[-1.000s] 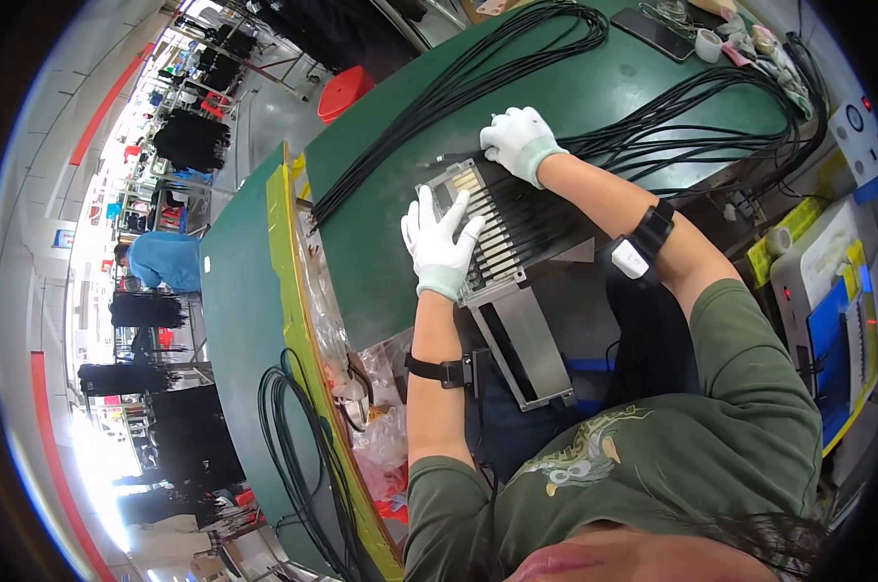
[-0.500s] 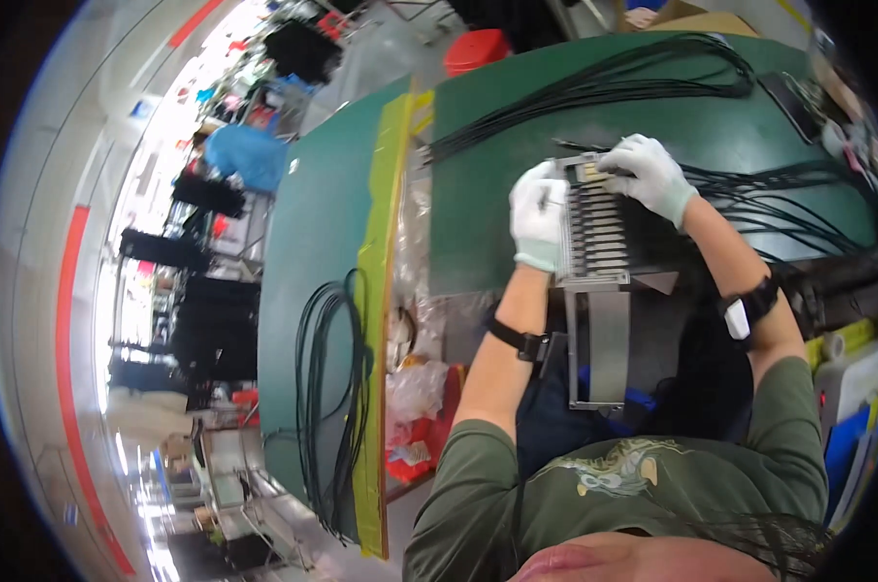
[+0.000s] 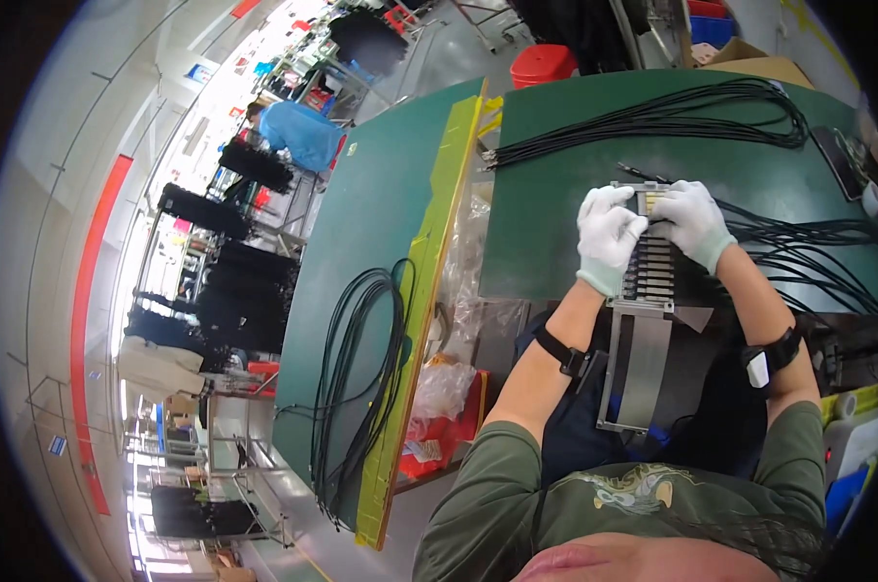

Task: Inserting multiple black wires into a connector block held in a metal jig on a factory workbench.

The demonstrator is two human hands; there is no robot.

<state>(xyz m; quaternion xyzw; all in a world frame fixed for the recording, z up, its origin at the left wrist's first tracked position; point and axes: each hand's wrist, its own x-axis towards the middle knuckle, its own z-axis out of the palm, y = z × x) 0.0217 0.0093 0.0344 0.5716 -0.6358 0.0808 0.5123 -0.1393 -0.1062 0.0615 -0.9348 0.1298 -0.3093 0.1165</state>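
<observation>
A metal rack (image 3: 650,276) with a row of slots stands at the near edge of the green table, with dark cable ends lying side by side across it. Over its left side, my left hand (image 3: 609,238), in a white glove, is closed, thumb and fingers bent together above the slots. My right hand (image 3: 689,221), gloved too, lies across the rack's upper right part with fingers curled down close to the left fingertips. Whatever the fingertips grip is hidden. Pale yellow pieces (image 3: 653,197) show at the rack's far end. Black cables (image 3: 798,238) trail rightward from beside the right hand.
A long bundle of black cables (image 3: 652,121) lies across the back of the table. More coiled cable (image 3: 357,378) rests on the left table, edged with yellow tape (image 3: 429,262). A phone-like dark slab (image 3: 835,163) is at the far right. A red bin (image 3: 544,65) stands behind.
The whole view has shifted, so the tables appear farther right and lower. My left hand has gone from the rack's left edge to over its slots; the right fingers have come down onto it.
</observation>
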